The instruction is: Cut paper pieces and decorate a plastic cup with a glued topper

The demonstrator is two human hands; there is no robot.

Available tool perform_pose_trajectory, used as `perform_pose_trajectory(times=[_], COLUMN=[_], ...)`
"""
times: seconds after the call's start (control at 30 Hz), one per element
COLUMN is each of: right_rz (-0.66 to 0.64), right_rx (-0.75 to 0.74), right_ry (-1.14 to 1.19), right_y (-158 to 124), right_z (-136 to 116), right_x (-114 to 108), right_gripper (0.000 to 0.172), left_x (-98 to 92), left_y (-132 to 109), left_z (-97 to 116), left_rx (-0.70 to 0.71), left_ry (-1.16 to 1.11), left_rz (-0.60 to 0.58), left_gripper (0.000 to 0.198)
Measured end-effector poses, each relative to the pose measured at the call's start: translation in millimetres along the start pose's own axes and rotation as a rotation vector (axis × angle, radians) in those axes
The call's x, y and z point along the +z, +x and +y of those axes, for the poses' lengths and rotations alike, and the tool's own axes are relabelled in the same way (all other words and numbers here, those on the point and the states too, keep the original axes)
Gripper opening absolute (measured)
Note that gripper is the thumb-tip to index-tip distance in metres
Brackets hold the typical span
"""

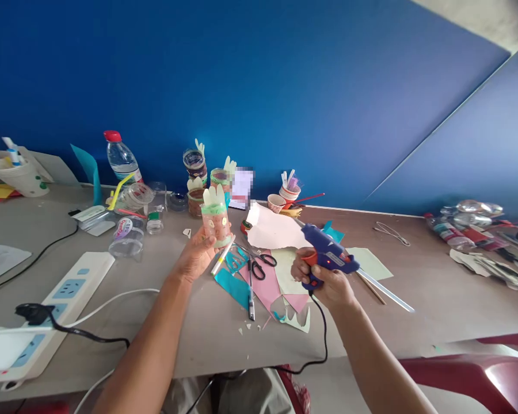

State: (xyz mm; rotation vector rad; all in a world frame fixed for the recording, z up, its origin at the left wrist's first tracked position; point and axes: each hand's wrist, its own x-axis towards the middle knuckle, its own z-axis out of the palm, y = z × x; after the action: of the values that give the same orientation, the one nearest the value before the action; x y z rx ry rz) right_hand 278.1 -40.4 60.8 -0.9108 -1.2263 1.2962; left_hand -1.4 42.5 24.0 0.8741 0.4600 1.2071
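Note:
My left hand [198, 253] is wrapped around a small decorated cup [216, 223], pinkish-brown with a green rim, button-like eyes and pale paper fingers standing up at its top. In my right hand [328, 282] is a blue glue gun [329, 250], its orange trigger under my fingers and a clear glue stick [386, 289] sticking out of its back. Between the hands lie black-handled scissors [259, 268], a pen [251, 302], a white-and-yellow marker [223, 256] and scraps of blue paper [233, 286] and pink paper [263, 282].
Similar decorated cups [194, 164] stand by the blue partition [250, 86]. A bottle with a red cap [121, 155] and clear plastic containers [127, 237] are at left. A power strip [64, 305] lies front left. The glue gun's black cord [325, 339] hangs over the table's front edge.

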Motion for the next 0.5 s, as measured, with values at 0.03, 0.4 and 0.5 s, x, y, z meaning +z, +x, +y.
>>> perform_pose_trajectory(times=[0.03,0.4,0.5], right_rz=[-0.036,0.02,-0.123], right_rx=[-0.003,-0.074,-0.199], right_ry=[-0.029,-0.764,-1.122], right_y=[6,15,-2], right_z=[2,9,15], right_x=[7,11,-11], right_gripper=[0.041,0.024,0.02], left_x=[-0.1,-0.9,0.0], left_y=[0,2,1], left_z=[-1,4,8], left_rx=[-0.01,0.05,0.089], left_ry=[-0.002,-0.039,-0.087], left_rz=[0.009,0.076,0.084], left_gripper=[0.055,0.043,0.041])
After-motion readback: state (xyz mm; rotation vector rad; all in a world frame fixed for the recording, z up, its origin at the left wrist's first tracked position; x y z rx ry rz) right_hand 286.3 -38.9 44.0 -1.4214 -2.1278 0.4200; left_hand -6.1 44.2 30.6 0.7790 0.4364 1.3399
